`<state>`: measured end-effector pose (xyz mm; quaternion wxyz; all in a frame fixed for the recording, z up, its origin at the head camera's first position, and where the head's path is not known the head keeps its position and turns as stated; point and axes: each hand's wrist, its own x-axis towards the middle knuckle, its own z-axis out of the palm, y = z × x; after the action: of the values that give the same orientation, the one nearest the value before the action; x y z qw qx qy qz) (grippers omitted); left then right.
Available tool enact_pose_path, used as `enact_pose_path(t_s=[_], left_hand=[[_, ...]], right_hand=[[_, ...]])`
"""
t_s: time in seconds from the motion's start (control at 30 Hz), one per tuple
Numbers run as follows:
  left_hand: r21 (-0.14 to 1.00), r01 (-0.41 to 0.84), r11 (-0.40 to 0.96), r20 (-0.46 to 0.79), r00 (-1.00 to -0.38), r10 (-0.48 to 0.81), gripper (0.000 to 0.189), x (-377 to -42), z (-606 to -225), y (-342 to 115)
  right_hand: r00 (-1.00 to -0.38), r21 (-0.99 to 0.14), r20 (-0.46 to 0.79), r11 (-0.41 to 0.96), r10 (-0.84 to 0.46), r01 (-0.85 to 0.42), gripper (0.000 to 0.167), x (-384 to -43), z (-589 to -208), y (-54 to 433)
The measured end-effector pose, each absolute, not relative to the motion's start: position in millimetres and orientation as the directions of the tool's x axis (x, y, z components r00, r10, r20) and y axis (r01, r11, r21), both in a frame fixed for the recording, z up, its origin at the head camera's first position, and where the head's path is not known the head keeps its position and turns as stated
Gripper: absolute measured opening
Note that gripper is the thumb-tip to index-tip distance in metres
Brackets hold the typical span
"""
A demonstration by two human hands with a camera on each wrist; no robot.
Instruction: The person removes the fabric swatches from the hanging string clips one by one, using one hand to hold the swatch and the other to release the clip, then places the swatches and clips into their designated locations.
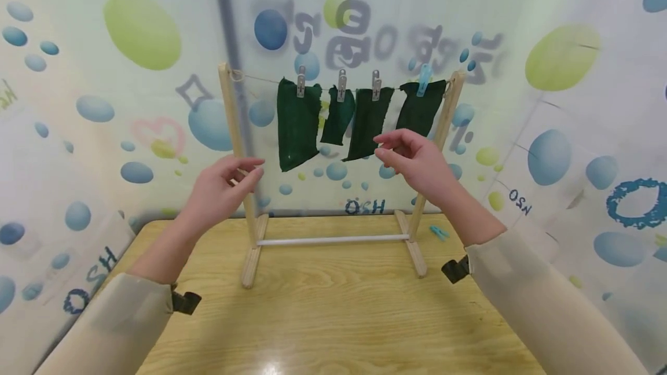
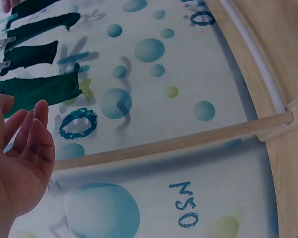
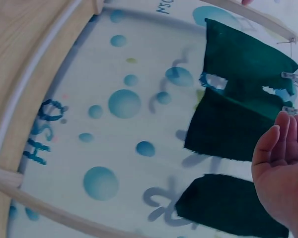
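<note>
Several dark green cloth pieces hang from a string (image 1: 260, 78) between two wooden posts. Grey clothespins (image 1: 300, 83) clip the left ones, and a light blue clothespin (image 1: 424, 80) holds the cloth at the far right (image 1: 421, 110). My left hand (image 1: 221, 187) is raised in front of the left post (image 1: 232, 114), loosely curled and holding nothing; the largest cloth (image 1: 297, 126) hangs to its right. Also raised and bare of any object, my right hand (image 1: 419, 162) overlaps the lower part of the far-right cloth. Its fingertips come near the third cloth (image 1: 369, 123); contact cannot be told.
A white rod (image 1: 333, 240) joins the rack's wooden feet (image 1: 252, 265) on the wood-grain table (image 1: 333, 317). To the right of the rack lies a loose blue clothespin (image 1: 439, 232). Patterned curtain walls (image 1: 140, 30) enclose the back and sides.
</note>
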<state>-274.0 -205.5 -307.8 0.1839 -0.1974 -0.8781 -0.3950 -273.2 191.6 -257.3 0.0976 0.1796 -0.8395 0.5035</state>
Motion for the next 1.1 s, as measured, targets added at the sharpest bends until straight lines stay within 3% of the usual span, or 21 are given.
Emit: enact_pose_path(t_s=[0.33,0.73,1.1], left_hand=[[0.768,0.433,0.473,0.421,-0.896,0.138,0.05,-304.7,-276.6,-175.2],[0.873,0.326,0.363,0.325,-0.943,0.066,0.064,-337.0,-255.7,-150.1],[0.926,0.356,0.126,0.361,-0.932,-0.018,0.042,-347.1,-243.2,-134.0]], right_hand=[[-0.883,-0.787,0.378,0.406,-0.277,-0.464,0.036,-279.9,-211.6,148.6],[-0.863,-0.782,0.403,0.375,-0.306,-0.498,0.043,-298.0,-174.4,105.4],[-0.883,-0.806,0.376,0.371,-0.28,-0.461,0.055,-317.9,-160.7,70.4]])
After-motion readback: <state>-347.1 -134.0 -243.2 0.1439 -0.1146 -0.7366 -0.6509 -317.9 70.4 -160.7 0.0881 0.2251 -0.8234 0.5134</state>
